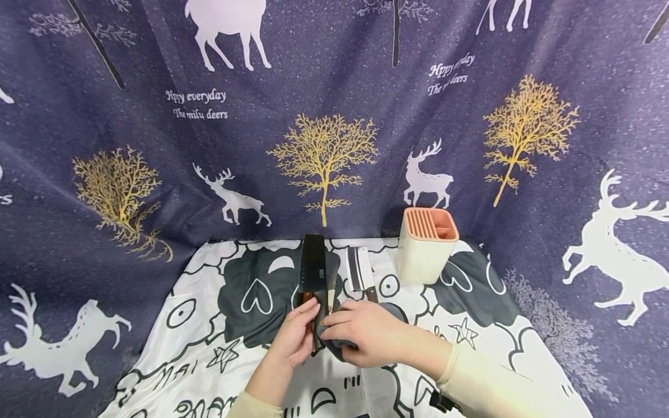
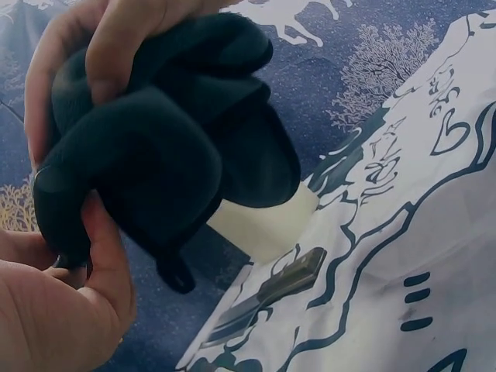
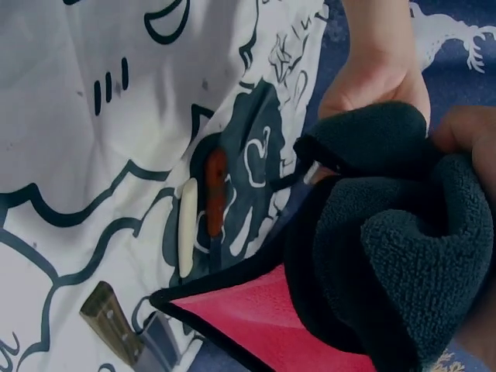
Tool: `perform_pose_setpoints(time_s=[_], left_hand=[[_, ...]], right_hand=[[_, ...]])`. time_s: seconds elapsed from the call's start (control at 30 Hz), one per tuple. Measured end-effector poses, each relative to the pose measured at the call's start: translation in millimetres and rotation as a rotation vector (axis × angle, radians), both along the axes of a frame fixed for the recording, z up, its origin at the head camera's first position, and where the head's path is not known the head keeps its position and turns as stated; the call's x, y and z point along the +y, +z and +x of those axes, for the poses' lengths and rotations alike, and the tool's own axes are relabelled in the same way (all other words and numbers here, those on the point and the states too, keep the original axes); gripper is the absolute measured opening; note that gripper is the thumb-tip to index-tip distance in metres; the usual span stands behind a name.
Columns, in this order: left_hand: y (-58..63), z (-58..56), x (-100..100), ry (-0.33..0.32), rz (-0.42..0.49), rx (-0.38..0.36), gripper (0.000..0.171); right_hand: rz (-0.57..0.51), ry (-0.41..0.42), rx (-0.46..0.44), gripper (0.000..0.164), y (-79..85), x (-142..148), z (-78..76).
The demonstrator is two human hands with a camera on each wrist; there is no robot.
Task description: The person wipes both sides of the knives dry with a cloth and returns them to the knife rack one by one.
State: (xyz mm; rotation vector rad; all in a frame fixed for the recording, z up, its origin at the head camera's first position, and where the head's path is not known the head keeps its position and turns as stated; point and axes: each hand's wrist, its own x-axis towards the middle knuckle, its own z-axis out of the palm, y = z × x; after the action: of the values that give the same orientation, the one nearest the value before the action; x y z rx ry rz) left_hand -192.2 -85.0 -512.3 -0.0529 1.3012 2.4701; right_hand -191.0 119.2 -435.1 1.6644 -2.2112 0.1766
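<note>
In the head view my left hand (image 1: 297, 337) grips a knife with a broad black blade (image 1: 312, 264), its blade pointing away from me. My right hand (image 1: 366, 334) holds a bunched dark cloth (image 1: 334, 342) against the knife's handle. Both wrist views show the cloth folded around that handle and hiding most of it; a red underside (image 3: 267, 325) shows on a hanging corner. Beside the black blade lie a pale-handled knife (image 3: 187, 227) and an orange-brown-handled knife (image 3: 215, 190). A small cleaver (image 1: 360, 270) with a wooden handle lies to their right.
A cream knife block (image 1: 425, 247) with an orange slotted top stands at the back right of the table. A black-and-white patterned cloth (image 1: 204, 325) covers the table. Behind it hangs a dark blue curtain (image 1: 334, 75) with deer and trees.
</note>
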Motion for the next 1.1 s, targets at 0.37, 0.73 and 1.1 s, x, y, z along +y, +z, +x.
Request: perform_pose_setpoints(time_s=[0.37,0.73,1.1], left_hand=[[-3.4,-4.4,1,0.007,-0.007,0.005,0.056],[-11.7,-15.0,-8,-0.050,-0.050,0.028,0.058],[-10.3,-21.8,-14,-0.106,-0.080,0.021,0.057]], right_hand=[[-0.012,-0.179,-0.221,0.040,12.3,12,-23.0],[-0.005,-0.241,-0.333,0.042,-8.0,-10,-47.8],[0.033,-0.238,-0.280,0.040,-2.4,-13,-37.5]])
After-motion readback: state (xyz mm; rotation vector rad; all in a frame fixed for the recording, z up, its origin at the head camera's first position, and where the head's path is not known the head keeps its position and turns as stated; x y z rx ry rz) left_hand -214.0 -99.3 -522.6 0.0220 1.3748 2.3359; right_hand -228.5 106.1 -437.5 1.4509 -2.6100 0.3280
